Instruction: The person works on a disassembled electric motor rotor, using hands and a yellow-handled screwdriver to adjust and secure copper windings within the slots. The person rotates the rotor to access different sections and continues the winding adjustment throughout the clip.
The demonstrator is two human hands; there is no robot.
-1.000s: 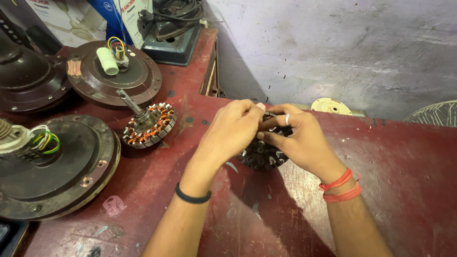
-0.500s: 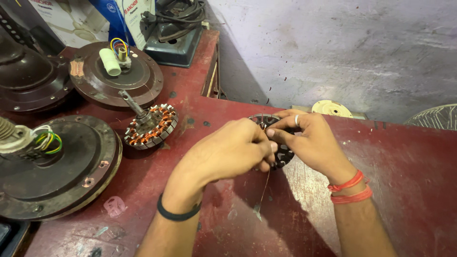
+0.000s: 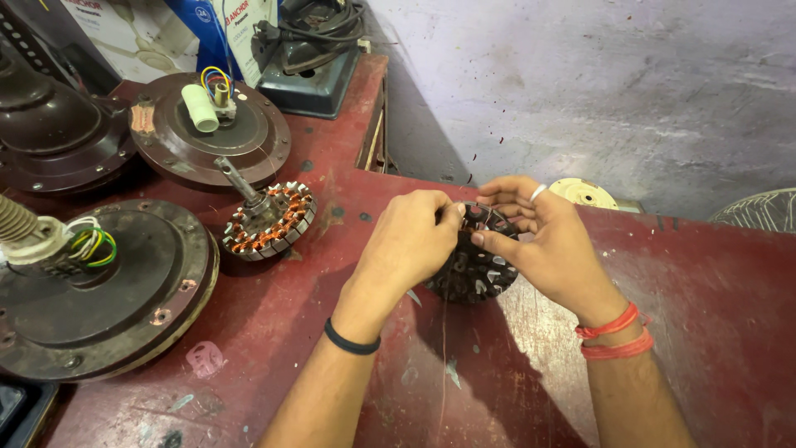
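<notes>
A dark round stator core [image 3: 474, 267] with slots stands tilted on the red table [image 3: 713, 332], held between both hands. My left hand [image 3: 410, 243] grips its left edge, fingertips pinched at the top rim. My right hand [image 3: 543, 242], with a ring and red wrist threads, holds the right side, thumb and fingers closed on the upper rim. A thin wire hangs down from the core toward the table. Most of the core's left half is hidden behind my left hand.
A copper-wound stator with a shaft [image 3: 269, 220] lies left of my hands. Brown fan motor housings [image 3: 99, 290] [image 3: 207, 133] with coloured wires sit further left and behind. A dark appliance [image 3: 311, 58] stands at the back, and a pale disc [image 3: 584, 193] lies beyond the table edge.
Both hands with the core have stayed together at mid-table, turning it slightly; the fingers shifted up onto the upper rim. The thin wire now hangs below the core.
</notes>
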